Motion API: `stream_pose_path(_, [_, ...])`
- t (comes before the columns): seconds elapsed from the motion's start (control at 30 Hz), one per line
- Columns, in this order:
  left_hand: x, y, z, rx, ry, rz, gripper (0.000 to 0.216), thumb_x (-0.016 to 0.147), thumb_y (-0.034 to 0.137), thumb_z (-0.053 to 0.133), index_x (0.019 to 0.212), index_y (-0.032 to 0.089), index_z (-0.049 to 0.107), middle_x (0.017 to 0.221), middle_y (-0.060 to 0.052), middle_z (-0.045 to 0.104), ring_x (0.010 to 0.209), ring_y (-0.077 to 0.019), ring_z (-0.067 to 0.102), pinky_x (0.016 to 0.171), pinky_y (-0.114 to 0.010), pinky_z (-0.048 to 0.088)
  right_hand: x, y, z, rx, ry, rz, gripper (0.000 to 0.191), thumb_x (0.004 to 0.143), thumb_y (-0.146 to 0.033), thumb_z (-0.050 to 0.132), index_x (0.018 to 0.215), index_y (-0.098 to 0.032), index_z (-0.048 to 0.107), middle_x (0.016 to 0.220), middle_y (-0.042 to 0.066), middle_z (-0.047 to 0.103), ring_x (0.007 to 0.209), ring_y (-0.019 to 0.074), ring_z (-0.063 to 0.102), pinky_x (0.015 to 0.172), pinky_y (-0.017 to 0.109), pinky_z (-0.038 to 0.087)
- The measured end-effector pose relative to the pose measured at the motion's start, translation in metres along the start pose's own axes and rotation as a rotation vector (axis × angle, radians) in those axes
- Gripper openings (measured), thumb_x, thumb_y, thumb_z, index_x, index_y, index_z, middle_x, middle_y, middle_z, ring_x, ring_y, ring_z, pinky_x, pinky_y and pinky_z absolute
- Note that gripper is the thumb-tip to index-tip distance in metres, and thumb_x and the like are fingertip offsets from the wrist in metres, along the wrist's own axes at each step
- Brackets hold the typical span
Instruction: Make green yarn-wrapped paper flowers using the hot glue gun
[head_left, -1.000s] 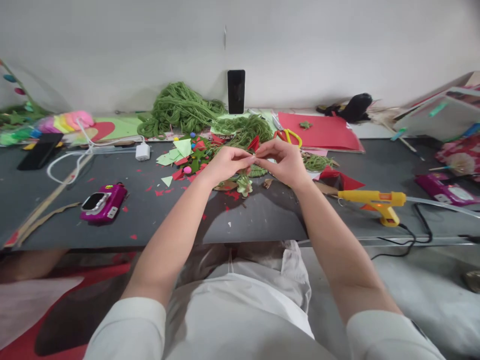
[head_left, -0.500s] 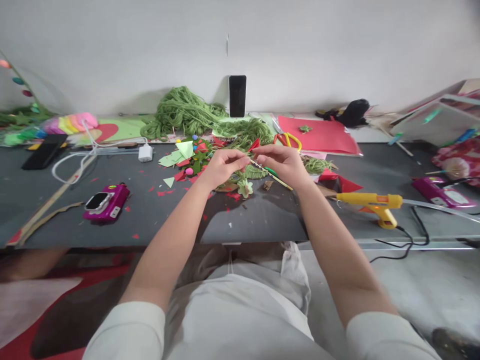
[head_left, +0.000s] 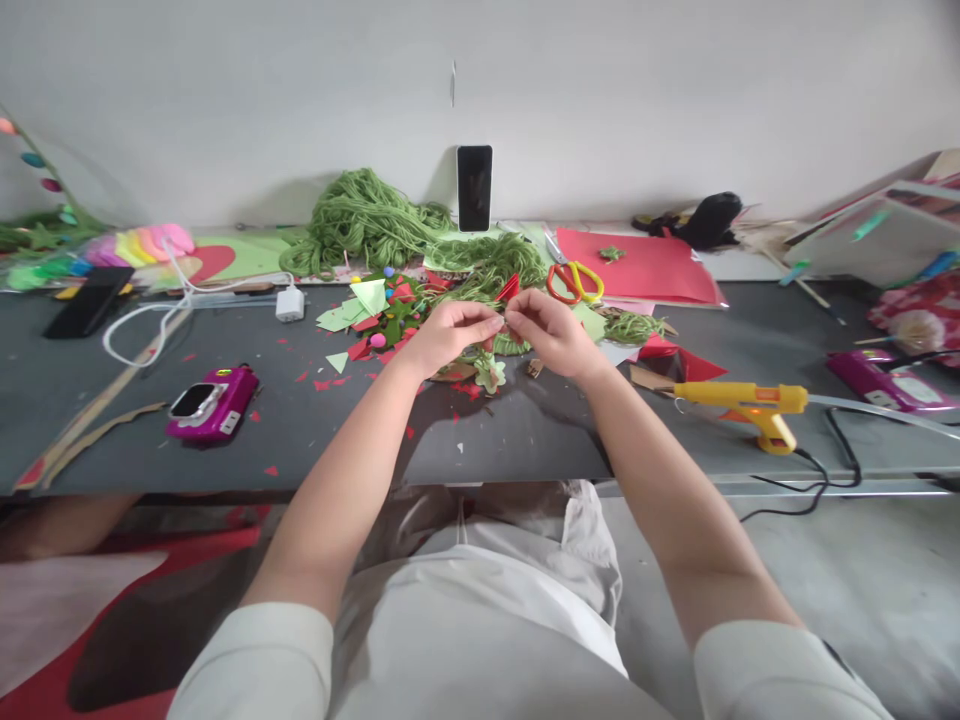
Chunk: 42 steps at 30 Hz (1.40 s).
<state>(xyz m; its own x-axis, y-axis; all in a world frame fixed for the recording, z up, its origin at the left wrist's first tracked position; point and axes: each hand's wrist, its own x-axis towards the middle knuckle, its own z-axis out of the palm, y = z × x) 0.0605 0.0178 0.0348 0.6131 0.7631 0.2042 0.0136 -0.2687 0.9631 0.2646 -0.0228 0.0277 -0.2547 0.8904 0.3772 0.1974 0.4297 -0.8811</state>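
My left hand (head_left: 448,337) and my right hand (head_left: 551,332) meet over the craft pile, thumbs and forefingers pinched close together. Whatever sits between the fingertips is too small and hidden to make out. Just behind them stands a folded piece of red paper (head_left: 508,288), with loose green yarn (head_left: 517,260) around it. A pale green flower shape (head_left: 490,373) lies below the fingertips. To the left are green and red paper scraps (head_left: 346,313) with small pompoms. Scissors (head_left: 576,282) with red and yellow handles rest behind my right hand.
A yellow glue gun (head_left: 739,400) lies at right, its black cord (head_left: 814,490) hanging over the edge. A phone (head_left: 475,188) leans on the wall. Purple devices (head_left: 217,405) sit at left and far right. Red sheets (head_left: 637,265), a white charger (head_left: 290,304) and a yarn heap (head_left: 364,220) line the back.
The thin patterned stick that stuck out beneath my right hand no longer shows. My right hand has shifted slightly left and down, its fingers curled in more tightly.
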Motion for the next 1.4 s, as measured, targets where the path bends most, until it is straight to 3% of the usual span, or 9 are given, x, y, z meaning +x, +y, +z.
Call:
stream_pose_path(0.23, [-0.001, -0.002, 0.001, 0.050, 0.008, -0.021, 0.029, 0.088, 0.046, 0.076, 0.085, 0.017, 0.077, 0.072, -0.002, 0.067, 0.071, -0.0145, 0.058, 0.074, -0.030, 0.044, 0.000, 0.002, 0.002, -0.056, 0.026, -0.032, 0.047, 0.095, -0.073, 0.055, 0.089, -0.027, 0.051, 0.073, 0.000, 0.052, 0.066, 0.0166, 0.048, 0.066, 0.034, 0.044])
stream_pose_path(0.57, [0.000, -0.007, 0.005, 0.197, 0.079, -0.003, 0.037, 0.087, 0.052, 0.075, 0.087, 0.015, 0.077, 0.071, -0.003, 0.068, 0.065, -0.0147, 0.056, 0.064, -0.029, 0.041, -0.002, 0.011, -0.001, -0.126, 0.076, 0.045, 0.039, 0.098, -0.063, 0.057, 0.087, -0.027, 0.048, 0.070, -0.002, 0.053, 0.064, 0.0161, 0.048, 0.064, 0.034, 0.042])
stream_pose_path(0.77, [-0.005, -0.010, 0.032, 0.375, -0.090, 0.027, 0.028, 0.095, 0.043, 0.067, 0.090, 0.017, 0.076, 0.074, -0.004, 0.071, 0.066, -0.0163, 0.060, 0.065, -0.030, 0.043, -0.051, 0.008, -0.008, -0.252, 0.141, 0.233, 0.027, 0.099, -0.049, 0.058, 0.088, -0.026, 0.051, 0.066, -0.002, 0.055, 0.062, 0.0173, 0.050, 0.062, 0.034, 0.040])
stream_pose_path(0.93, [-0.003, -0.019, 0.060, 0.617, -0.185, 0.279, 0.024, 0.099, 0.029, 0.060, 0.090, 0.017, 0.079, 0.077, -0.007, 0.067, 0.071, -0.0180, 0.060, 0.068, -0.031, 0.041, -0.089, 0.014, -0.014, -0.216, 0.266, 0.330, 0.033, 0.096, -0.055, 0.061, 0.083, -0.026, 0.053, 0.063, -0.002, 0.052, 0.062, 0.0175, 0.047, 0.057, 0.032, 0.037])
stream_pose_path(1.17, [-0.005, -0.022, 0.066, 0.820, -0.198, 0.355, 0.026, 0.102, 0.023, 0.053, 0.098, 0.014, 0.077, 0.084, -0.009, 0.060, 0.080, -0.0213, 0.060, 0.071, -0.033, 0.043, -0.085, 0.012, -0.013, -0.144, 0.311, 0.384, 0.031, 0.095, -0.052, 0.063, 0.083, -0.025, 0.053, 0.065, -0.002, 0.050, 0.063, 0.0173, 0.047, 0.059, 0.032, 0.039])
stream_pose_path(1.3, [-0.005, -0.020, 0.066, 0.945, -0.185, 0.352, 0.025, 0.101, 0.017, 0.048, 0.090, 0.014, 0.070, 0.086, -0.010, 0.061, 0.081, -0.0232, 0.059, 0.073, -0.035, 0.044, -0.081, 0.009, -0.013, -0.183, 0.305, 0.409, 0.026, 0.096, -0.045, 0.061, 0.082, -0.025, 0.052, 0.069, -0.002, 0.050, 0.064, 0.0168, 0.047, 0.063, 0.032, 0.039])
stream_pose_path(1.4, [-0.003, -0.020, 0.064, 0.887, -0.172, 0.299, 0.025, 0.101, 0.019, 0.047, 0.085, 0.016, 0.066, 0.085, -0.010, 0.065, 0.082, -0.0228, 0.061, 0.074, -0.035, 0.044, -0.081, 0.009, -0.014, -0.238, 0.277, 0.434, 0.021, 0.096, -0.040, 0.057, 0.083, -0.024, 0.052, 0.069, -0.002, 0.050, 0.066, 0.0165, 0.046, 0.066, 0.032, 0.038])
